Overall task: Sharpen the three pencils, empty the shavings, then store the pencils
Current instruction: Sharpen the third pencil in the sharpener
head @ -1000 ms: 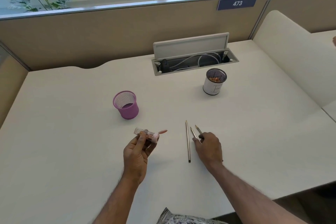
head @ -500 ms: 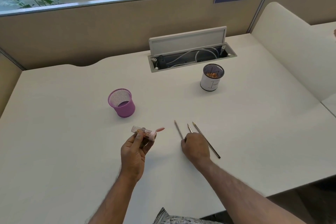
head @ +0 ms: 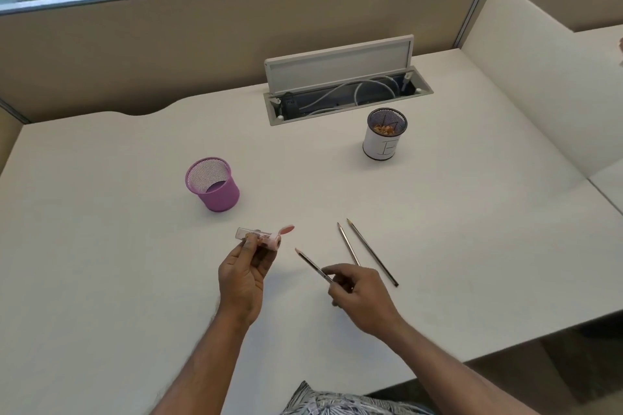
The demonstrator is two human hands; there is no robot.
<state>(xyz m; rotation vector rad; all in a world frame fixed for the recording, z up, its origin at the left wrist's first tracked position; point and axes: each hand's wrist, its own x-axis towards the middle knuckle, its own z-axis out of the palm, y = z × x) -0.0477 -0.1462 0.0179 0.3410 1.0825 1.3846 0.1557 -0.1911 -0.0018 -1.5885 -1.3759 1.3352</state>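
Observation:
My left hand (head: 244, 278) grips a pink rabbit-shaped sharpener (head: 266, 237) with a clear shavings case, held above the desk. My right hand (head: 360, 295) pinches one pencil (head: 313, 264) and holds it off the desk, its tip pointing up-left toward the sharpener, a short gap away. The other two pencils (head: 349, 243) (head: 372, 252) lie side by side on the desk just right of that hand. A purple mesh cup (head: 213, 184) stands to the left. A white cup (head: 385, 134) with shavings inside stands further back right.
An open cable tray (head: 347, 91) with white cables is set into the desk (head: 118, 263) at the back. Beige partition walls close the back and the right. The desk's front edge runs near my right forearm.
My right hand has picked one pencil out of the three and lifted it toward the sharpener. The other two stay on the desk. My left hand has barely moved.

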